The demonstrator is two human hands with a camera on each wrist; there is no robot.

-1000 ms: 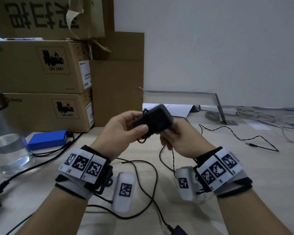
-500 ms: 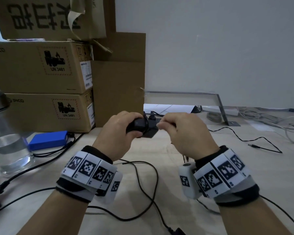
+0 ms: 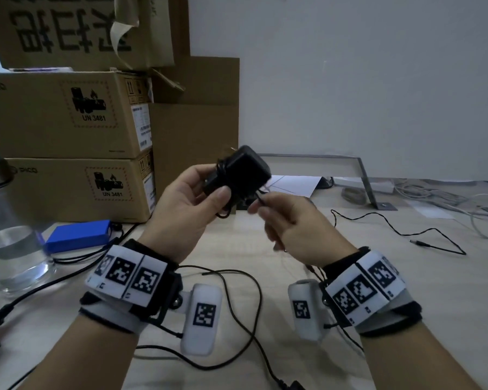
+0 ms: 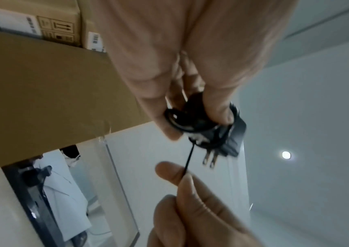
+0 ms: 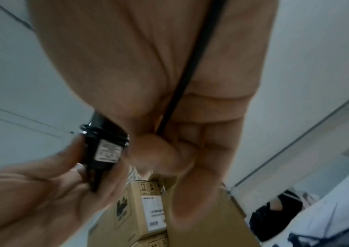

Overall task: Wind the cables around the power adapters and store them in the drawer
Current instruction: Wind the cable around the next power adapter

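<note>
A black power adapter [image 3: 244, 171] is held up above the desk by my left hand [image 3: 192, 204], thumb and fingers curled round its lower end. Several turns of thin black cable [image 4: 190, 127] wrap its body, and its two metal prongs [image 4: 209, 158] stick out. My right hand [image 3: 290, 226] pinches the loose cable [image 4: 187, 164] just below the adapter, between thumb and forefinger. In the right wrist view the adapter [image 5: 106, 150] shows its label, and the cable [image 5: 182, 83] runs across my palm. No drawer is in view.
Stacked cardboard boxes [image 3: 68, 114] stand at the back left. A glass jar [image 3: 9, 249] and a blue pack [image 3: 76, 235] sit at the left. Another thin cable with a barrel plug [image 3: 417, 243] lies at the right; thicker black cables [image 3: 237, 319] loop on the desk below my wrists.
My left hand turned the adapter over and lifted it. My right hand came off the top of the adapter and dropped lower, carrying the cable round it.
</note>
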